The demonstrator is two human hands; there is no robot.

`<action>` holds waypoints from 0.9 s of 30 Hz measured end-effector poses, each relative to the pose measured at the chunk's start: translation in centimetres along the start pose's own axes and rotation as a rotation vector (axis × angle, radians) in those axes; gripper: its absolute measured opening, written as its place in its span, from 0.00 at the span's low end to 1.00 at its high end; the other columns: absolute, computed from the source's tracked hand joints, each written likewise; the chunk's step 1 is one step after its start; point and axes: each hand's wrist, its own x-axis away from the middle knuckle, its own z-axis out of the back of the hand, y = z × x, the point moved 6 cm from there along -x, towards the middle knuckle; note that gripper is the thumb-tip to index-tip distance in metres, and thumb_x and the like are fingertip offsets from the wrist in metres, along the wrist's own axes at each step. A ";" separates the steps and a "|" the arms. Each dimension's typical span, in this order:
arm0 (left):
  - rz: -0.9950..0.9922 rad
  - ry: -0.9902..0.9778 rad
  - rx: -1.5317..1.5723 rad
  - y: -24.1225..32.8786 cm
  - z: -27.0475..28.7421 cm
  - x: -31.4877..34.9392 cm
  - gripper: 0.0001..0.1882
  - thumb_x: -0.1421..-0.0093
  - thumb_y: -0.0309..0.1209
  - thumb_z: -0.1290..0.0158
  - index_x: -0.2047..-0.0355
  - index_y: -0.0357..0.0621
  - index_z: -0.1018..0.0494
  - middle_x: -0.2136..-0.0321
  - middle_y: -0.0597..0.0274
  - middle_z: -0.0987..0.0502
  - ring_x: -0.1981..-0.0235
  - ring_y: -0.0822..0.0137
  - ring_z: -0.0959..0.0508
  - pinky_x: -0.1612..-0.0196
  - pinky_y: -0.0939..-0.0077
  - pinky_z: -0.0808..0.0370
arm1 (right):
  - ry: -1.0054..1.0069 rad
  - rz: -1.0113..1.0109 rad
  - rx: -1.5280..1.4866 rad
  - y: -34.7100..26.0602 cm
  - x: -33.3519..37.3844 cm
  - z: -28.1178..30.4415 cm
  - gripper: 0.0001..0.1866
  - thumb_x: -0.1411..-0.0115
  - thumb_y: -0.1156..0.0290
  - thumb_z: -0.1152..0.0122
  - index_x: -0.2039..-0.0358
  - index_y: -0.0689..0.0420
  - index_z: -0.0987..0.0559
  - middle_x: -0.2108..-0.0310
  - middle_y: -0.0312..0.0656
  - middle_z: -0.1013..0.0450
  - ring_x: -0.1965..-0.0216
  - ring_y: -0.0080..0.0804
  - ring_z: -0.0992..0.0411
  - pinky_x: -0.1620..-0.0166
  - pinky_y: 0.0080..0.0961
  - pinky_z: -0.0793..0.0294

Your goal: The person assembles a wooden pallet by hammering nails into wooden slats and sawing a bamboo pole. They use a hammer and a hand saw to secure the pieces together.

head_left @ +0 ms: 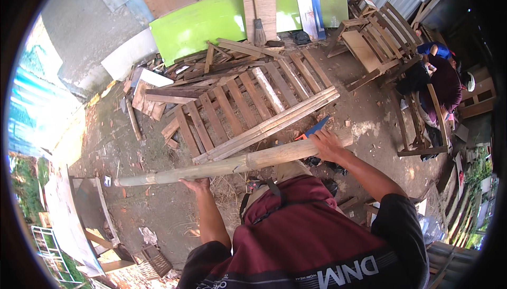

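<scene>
A long pale bamboo pole (219, 168) stretches across in front of my body, its thicker end to the right. My left hand (196, 184) supports it from below near the middle, fingers partly hidden behind it. From above, my right hand (326, 145) grips the pole close to its thick end. Just beyond that hand shows a blue, blade-like piece (318, 126) with an orange part beside it; whether my fingers touch it I cannot tell. Past the pole, a slatted wooden frame (256, 106) lies on the ground.
Scrap timber (211, 70) is heaped behind the frame, below green panels (198, 24) and a broom (259, 33). At the right, a person in a dark red shirt (446, 85) bends by a wooden frame (404, 125). Wooden furniture (377, 40) stands back right; a box-like wooden piece (95, 204) stands left.
</scene>
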 end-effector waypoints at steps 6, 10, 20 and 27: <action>0.092 0.006 -0.254 -11.2 -4.3 1.1 0.44 0.40 0.62 0.41 0.34 0.45 0.36 0.38 0.53 0.31 0.35 0.52 0.33 0.30 0.43 0.38 | -0.048 -0.184 0.102 13.6 -1.4 -5.1 0.49 0.60 0.55 0.17 0.39 0.55 0.31 0.44 0.47 0.34 0.37 0.47 0.38 0.30 0.48 0.47; -0.064 -0.007 -0.179 -16.2 -9.6 0.2 0.25 0.38 0.49 0.38 0.49 0.44 0.25 0.50 0.56 0.23 0.44 0.52 0.26 0.35 0.47 0.32 | -0.004 -0.173 -0.104 17.7 -7.9 -7.5 0.54 0.55 0.40 0.23 0.35 0.57 0.35 0.40 0.54 0.38 0.33 0.54 0.44 0.27 0.60 0.57; 0.005 0.117 -0.244 -34.1 -6.3 -11.3 0.21 0.45 0.40 0.34 0.53 0.46 0.24 0.51 0.57 0.22 0.46 0.51 0.25 0.36 0.46 0.31 | -0.161 -0.217 -0.122 36.3 -23.6 -29.8 0.53 0.55 0.39 0.26 0.32 0.50 0.34 0.32 0.45 0.40 0.26 0.43 0.48 0.25 0.59 0.54; 0.067 0.208 -0.268 -43.0 -5.1 -14.8 0.28 0.47 0.38 0.31 0.49 0.42 0.29 0.51 0.57 0.24 0.46 0.55 0.26 0.36 0.50 0.30 | -0.156 -0.239 -0.182 43.8 -24.3 -34.3 0.52 0.54 0.41 0.26 0.31 0.49 0.35 0.30 0.48 0.42 0.24 0.44 0.52 0.23 0.57 0.61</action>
